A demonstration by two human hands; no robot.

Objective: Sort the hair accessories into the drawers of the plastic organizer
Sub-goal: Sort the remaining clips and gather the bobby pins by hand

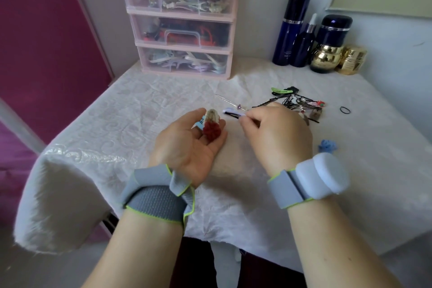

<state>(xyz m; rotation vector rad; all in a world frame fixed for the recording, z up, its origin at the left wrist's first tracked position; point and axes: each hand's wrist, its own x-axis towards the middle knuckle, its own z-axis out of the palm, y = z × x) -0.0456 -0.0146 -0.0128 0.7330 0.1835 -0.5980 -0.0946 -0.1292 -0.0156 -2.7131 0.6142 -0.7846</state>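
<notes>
L hand (187, 145) palm-up over the table (117, 128), fingers curled loosely around a small bunch of clips (211, 125), a red fuzzy one plus a pale one on top, w/ a bit of blue/white behind. R hand (278, 133) just beside it, thumb + fingertips pinching a lilac clip (232, 114) with a dark pin along it, tip pointing toward the L hand, not touching it. Thin hairpin (230, 103) w/ purple bead lies on the cloth just past the lilac clip. Pile of loose stuff (297, 103) behind the R hand: green snap clips, black bobby pins, a red/green bit, partly hidden by knuckles. Black elastic (345, 110) to the right of pile, apart. Blue scrunchie (328, 146) near R wrist. Organizer (184, 30) at back of table, pink-framed drawers all closed, visibly filled; clear unit on top. Dark blue bottles (292, 30) + gold jars (327, 58) at back right. Grey bands (159, 199) on both wrists.
</notes>
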